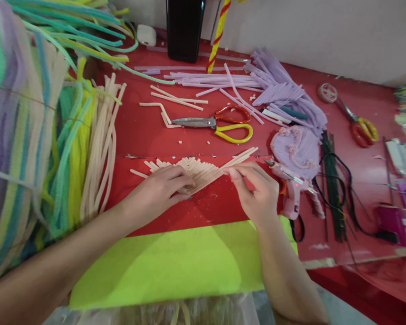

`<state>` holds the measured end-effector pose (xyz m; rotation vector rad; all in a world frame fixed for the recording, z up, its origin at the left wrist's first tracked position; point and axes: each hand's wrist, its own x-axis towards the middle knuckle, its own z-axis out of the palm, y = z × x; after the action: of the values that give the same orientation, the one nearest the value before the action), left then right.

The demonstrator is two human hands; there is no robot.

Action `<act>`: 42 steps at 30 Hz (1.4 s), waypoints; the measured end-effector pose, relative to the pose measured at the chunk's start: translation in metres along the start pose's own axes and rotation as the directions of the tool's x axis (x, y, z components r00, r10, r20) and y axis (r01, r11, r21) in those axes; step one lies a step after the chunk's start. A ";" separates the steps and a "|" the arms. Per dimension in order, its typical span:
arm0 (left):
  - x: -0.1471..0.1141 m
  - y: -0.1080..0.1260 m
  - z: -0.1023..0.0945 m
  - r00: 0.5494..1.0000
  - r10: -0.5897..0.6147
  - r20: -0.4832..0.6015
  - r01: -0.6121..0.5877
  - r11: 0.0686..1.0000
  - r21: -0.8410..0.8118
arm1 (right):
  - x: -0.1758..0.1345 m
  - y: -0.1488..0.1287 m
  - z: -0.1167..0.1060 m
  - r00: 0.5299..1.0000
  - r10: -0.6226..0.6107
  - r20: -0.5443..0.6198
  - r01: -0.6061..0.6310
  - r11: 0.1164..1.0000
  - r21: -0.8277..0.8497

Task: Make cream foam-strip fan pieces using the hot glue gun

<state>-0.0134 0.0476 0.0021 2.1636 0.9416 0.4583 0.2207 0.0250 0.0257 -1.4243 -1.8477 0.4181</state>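
A fan-shaped piece of woven cream pipe cleaners [203, 174] lies on the red table in front of me. My left hand [171, 185] is closed on its left side, thumb below and fingers on top. At its right end, my right hand [253, 185] pinches the long cream stems that stick out to the upper right. Just beyond the piece lie scissors [196, 122] with one red and one yellow handle. A bent cream pipe cleaner [152, 104] touches their blade tip, and several loose cream stems lie behind it.
Bundles of coloured pipe cleaners [16, 135] fill the left side. Lilac pipe cleaners [277, 85] lie at the back. On the right are a pink glue gun [292, 194], a lilac pipe-cleaner piece [297, 151], dark green stems [333, 194] and more scissors [363, 131]. A black phone [185, 29] stands behind.
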 end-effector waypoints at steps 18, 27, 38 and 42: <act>0.001 0.002 -0.002 0.999 -0.028 0.019 0.029 0.999 -0.025 | -0.003 -0.003 -0.003 0.998 0.002 -0.056 0.000 0.999 0.044; 0.001 0.003 -0.003 1.000 -0.021 0.017 0.021 1.000 -0.014 | -0.002 -0.004 -0.002 0.999 0.028 -0.040 -0.024 0.996 0.086; 0.002 0.002 -0.002 0.999 -0.018 0.030 0.019 1.000 -0.013 | -0.006 -0.002 -0.005 0.999 0.036 0.020 -0.038 0.993 0.113; 0.001 0.001 -0.001 0.999 -0.029 0.023 0.029 0.999 -0.018 | -0.006 -0.005 -0.006 0.983 -0.099 0.156 0.070 0.980 0.184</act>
<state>-0.0127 0.0483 0.0034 2.1311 0.9513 0.4254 0.2221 0.0171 0.0307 -1.2168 -1.9407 0.6582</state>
